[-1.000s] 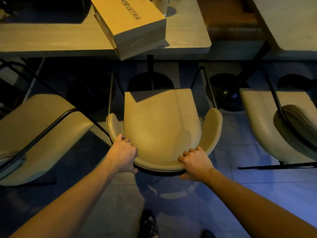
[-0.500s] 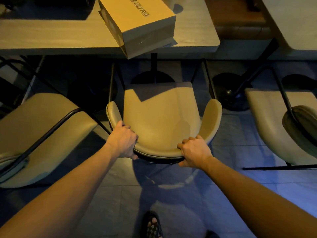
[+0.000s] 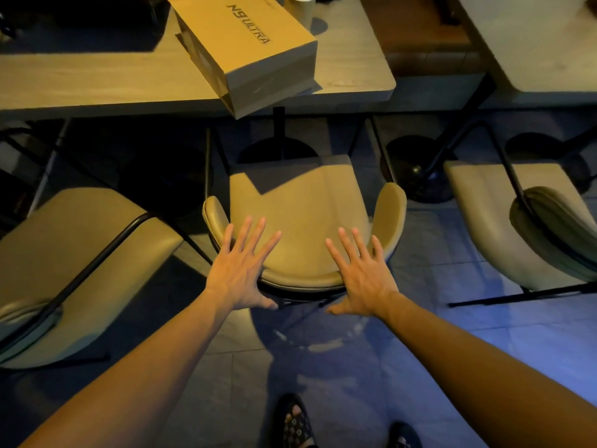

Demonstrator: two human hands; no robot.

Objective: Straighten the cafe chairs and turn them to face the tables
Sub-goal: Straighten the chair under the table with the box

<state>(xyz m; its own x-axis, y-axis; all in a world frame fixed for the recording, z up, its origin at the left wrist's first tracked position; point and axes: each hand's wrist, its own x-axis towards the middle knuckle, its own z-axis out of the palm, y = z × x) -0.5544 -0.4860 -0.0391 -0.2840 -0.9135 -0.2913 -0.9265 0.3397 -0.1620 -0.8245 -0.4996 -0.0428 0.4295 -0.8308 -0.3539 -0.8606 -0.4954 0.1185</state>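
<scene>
A beige padded chair (image 3: 300,208) with black metal legs stands straight in front of me, its seat pointing at the wooden table (image 3: 97,82) and its front edge just under the table's rim. My left hand (image 3: 240,270) hovers flat over the left part of the curved backrest, fingers spread, holding nothing. My right hand (image 3: 361,276) is spread the same way over the right part of the backrest. A second beige chair (image 3: 74,263) stands angled at the left. A third beige chair (image 3: 504,221) stands at the right, by another table (image 3: 542,43).
A cardboard box (image 3: 252,50) printed "N9 ULTRA" overhangs the near table edge above the middle chair, with a paper cup (image 3: 300,8) behind it. Round black table bases (image 3: 416,169) stand on the tiled floor. My feet (image 3: 295,421) are at the bottom.
Both hands gripped the backrest while the chair slid toward the table. Now they have let go and spread open above it.
</scene>
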